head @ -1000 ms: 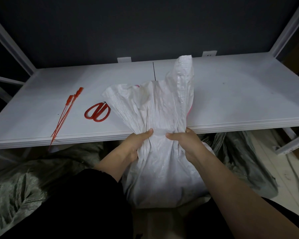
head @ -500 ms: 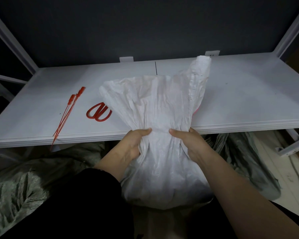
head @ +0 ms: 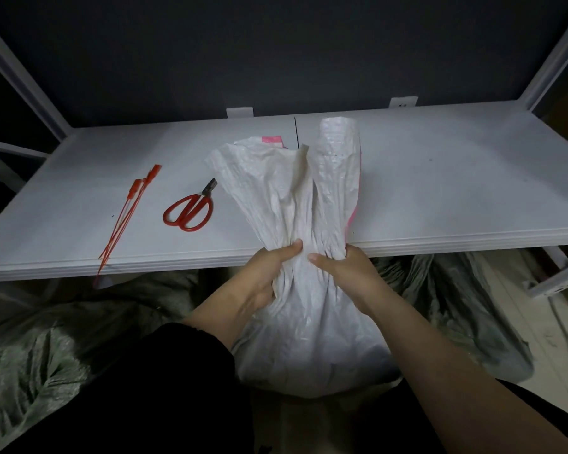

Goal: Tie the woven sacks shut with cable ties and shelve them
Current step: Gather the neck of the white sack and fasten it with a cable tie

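Sack [head: 312,339] neck is gripped between left hand [head: 269,273] and right hand [head: 348,273].

Sack [head: 309,322]: white woven plastic, crinkled, faint sheen. Shelf [head: 440,191]: smooth matt white board. Cable ties [head: 125,214]: red plastic. Scissors [head: 191,209]: glossy red handles, dark metal blades.

The left hand [head: 269,273] and right hand [head: 345,274] have drawn closer together, bunching the sack [head: 309,329] tighter at its neck. Its loose top has narrowed into two upright folds, uncovering the scissors [head: 191,208] blades and a pink stripe [head: 271,139].
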